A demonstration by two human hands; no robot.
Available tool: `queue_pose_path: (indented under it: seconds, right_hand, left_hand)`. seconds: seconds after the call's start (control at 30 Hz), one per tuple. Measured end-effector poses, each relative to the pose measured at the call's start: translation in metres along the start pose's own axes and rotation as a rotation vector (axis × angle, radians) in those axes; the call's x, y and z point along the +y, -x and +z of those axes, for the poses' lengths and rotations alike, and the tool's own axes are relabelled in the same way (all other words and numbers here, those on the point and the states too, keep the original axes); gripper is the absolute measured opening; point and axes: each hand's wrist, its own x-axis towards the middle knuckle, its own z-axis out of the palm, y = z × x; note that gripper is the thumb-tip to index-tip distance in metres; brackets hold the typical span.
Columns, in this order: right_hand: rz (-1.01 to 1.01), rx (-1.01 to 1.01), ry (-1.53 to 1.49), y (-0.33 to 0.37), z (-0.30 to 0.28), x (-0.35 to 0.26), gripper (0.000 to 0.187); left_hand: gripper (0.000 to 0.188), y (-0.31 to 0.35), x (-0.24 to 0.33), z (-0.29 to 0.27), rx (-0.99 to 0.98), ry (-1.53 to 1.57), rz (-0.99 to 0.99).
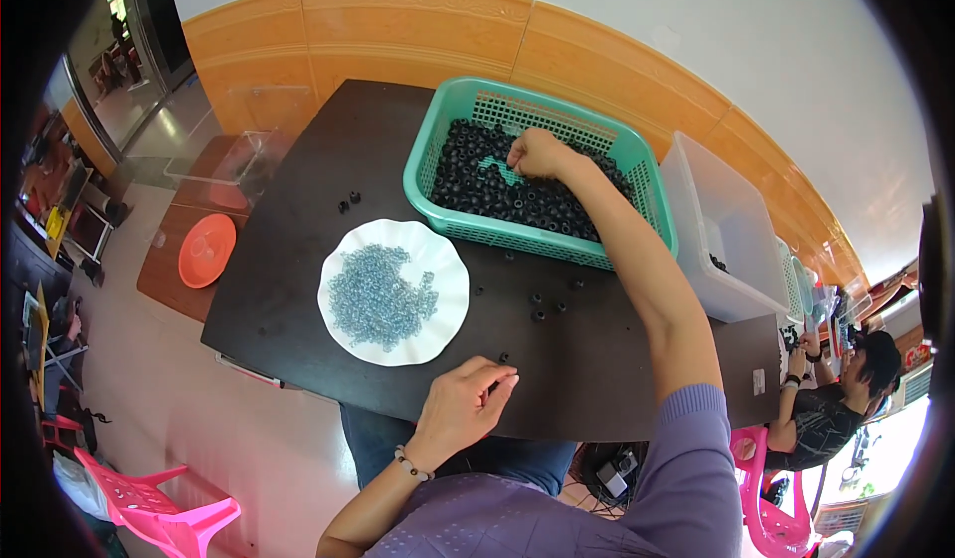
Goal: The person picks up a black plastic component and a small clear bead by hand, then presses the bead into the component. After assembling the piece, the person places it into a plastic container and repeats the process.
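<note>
My right hand (538, 153) reaches into a green plastic basket (517, 241) at the back of the table, its fingers curled down among many small black ring-shaped pieces (487, 192). What those fingers grip is hidden. Near the front edge, my left hand (466, 407) has its thumb and forefinger drawn together; something small and dark may sit between them, too small to name. A loose black piece (504, 357) lies just beyond its fingertips. Left of the basket's front, a white scalloped plate (443, 250) bears a heap of small clear bluish pieces (378, 297).
Several loose black pieces (538, 314) dot the dark table (298, 260). A translucent bin (731, 250) stands right of the basket. An orange dish (207, 251) sits on a lower brown surface at left. Pink chairs (164, 503) flank the table; another person (831, 414) works at far right.
</note>
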Motion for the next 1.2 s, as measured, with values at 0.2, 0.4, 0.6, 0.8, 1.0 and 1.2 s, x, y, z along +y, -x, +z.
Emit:
queue_pose_path:
  seconds: [0.2,0.4,0.6,0.8,1.0,1.2]
  right_hand:
    - [-0.079,0.118,-0.013,-0.020,0.016,0.003,0.036]
    - [-0.104,0.236,-0.046,-0.026,0.025,-0.004,0.035]
    - [-0.064,0.396,-0.002,-0.031,0.040,-0.027,0.025]
    - [-0.215,0.321,-0.012,-0.025,0.040,-0.019,0.022]
    - [-0.265,0.312,-0.088,-0.032,0.047,-0.032,0.031]
    - [-0.187,0.196,-0.071,-0.028,0.044,-0.046,0.030]
  left_hand:
    - [0.013,-0.001,-0.001,-0.003,-0.012,0.003,0.008]
    - [0.011,-0.003,-0.003,-0.002,-0.009,0.016,0.018]
    - [0.010,0.001,-0.005,-0.005,0.015,0.008,0.038]
    - [0.012,0.001,-0.008,-0.002,0.029,-0.005,0.094]
    - [0.013,0.003,-0.008,-0.004,-0.024,-0.008,0.079]
    - [0.013,0.002,-0.010,-0.004,0.007,-0.041,0.105]
